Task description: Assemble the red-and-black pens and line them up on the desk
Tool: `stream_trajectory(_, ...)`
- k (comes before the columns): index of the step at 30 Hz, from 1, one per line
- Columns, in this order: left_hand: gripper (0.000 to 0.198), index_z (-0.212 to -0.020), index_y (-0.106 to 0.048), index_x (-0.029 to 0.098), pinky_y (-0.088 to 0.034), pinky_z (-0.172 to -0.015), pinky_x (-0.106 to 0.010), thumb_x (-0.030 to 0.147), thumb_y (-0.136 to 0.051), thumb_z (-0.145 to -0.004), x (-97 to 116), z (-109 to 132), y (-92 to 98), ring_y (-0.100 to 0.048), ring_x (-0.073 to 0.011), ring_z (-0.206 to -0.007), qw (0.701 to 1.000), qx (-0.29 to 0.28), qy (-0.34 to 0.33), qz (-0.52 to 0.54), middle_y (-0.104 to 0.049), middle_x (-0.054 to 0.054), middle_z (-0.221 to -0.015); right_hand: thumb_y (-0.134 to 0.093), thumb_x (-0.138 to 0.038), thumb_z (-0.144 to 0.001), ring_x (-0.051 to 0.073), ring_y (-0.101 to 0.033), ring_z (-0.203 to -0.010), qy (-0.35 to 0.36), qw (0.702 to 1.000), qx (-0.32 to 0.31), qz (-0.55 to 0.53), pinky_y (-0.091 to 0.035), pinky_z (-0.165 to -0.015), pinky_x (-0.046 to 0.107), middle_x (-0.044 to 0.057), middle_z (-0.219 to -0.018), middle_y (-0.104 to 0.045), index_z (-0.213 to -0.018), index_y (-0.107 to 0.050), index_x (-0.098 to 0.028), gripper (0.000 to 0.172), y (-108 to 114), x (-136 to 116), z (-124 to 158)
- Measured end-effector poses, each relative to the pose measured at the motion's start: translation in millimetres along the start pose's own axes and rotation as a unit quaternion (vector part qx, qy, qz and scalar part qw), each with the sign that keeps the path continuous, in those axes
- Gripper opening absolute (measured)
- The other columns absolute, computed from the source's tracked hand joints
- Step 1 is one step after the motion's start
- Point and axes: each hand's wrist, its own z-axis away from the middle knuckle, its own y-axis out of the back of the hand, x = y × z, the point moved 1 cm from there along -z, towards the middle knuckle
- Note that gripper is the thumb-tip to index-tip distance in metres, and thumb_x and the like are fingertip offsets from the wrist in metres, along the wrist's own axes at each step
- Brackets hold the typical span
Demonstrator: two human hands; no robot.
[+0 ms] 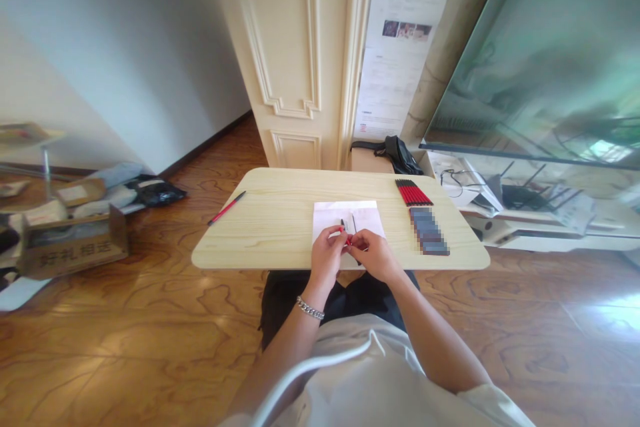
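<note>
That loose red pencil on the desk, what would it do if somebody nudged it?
The red pencil looks slim and fairly round, so it would probably roll when pushed across the smooth wooden tabletop. It is likely light and stiff. Lying close to the left edge, it might drop off if pushed that way.

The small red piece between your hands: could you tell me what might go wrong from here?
The small red piece held by the left hand and right hand could slip. The white paper sheet sits near the front edge of the pale wooden tabletop and might slide off. The loose red pencil could roll.
</note>
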Motion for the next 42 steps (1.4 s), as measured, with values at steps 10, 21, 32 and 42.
stream_trajectory(10,0.052,-0.112,-0.061,0.014,-0.053,-0.07,-0.029,0.04,-0.077,-0.071,-0.3,1.1,6.1,-0.071,-0.021,-0.084,0.999,-0.019,0.008,-0.039,-0.072,-0.014,-0.097,-0.064,-0.037,-0.079,0.019,-0.067,-0.071,-0.073,0.993,0.048,0.078,-0.049,-0.063,0.028,0.007,-0.079,-0.073,-0.099,-0.07,-0.016,0.03,26.1,21.0,-35.1)
stream_trajectory(21,0.04,-0.1,-0.065,0.013,-0.054,-0.068,-0.029,0.038,-0.076,-0.07,-0.9,-4.4,17.8,-0.069,-0.0184,-0.077,0.997,-0.012,-0.022,-0.074,-0.072,-0.011,-0.09,-0.057,-0.036,-0.086,0.023,-0.067,-0.089,-0.071,0.93,0.068,0.353,-0.042,-0.076,0.028,0.01,-0.094,-0.074,-0.093,-0.073,-0.019,0.024,19.5,25.1,-56.0)
stream_trajectory(32,0.034,-0.095,-0.066,0.014,-0.052,-0.065,-0.027,0.038,-0.075,-0.072,1.8,-8.0,23.6,-0.068,-0.018,-0.074,0.993,-0.002,-0.05,-0.105,-0.071,-0.009,-0.085,-0.047,-0.047,-0.091,0.024,-0.066,-0.085,-0.089,0.915,0.069,0.388,-0.04,-0.071,0.028,0.012,-0.094,-0.073,-0.093,-0.074,-0.02,0.038,22.4,24.3,-52.0)
stream_trajectory(42,0.034,-0.094,-0.067,0.013,-0.05,-0.064,-0.027,0.037,-0.074,-0.071,9.0,-14.5,28.2,-0.066,-0.017,-0.073,0.991,0.015,-0.076,-0.111,-0.071,-0.009,-0.083,-0.054,-0.049,-0.087,0.023,-0.066,-0.083,-0.098,0.927,0.069,0.357,-0.042,-0.07,0.028,0.012,-0.092,-0.073,-0.093,-0.073,-0.021,0.035,27.7,30.4,-51.5)
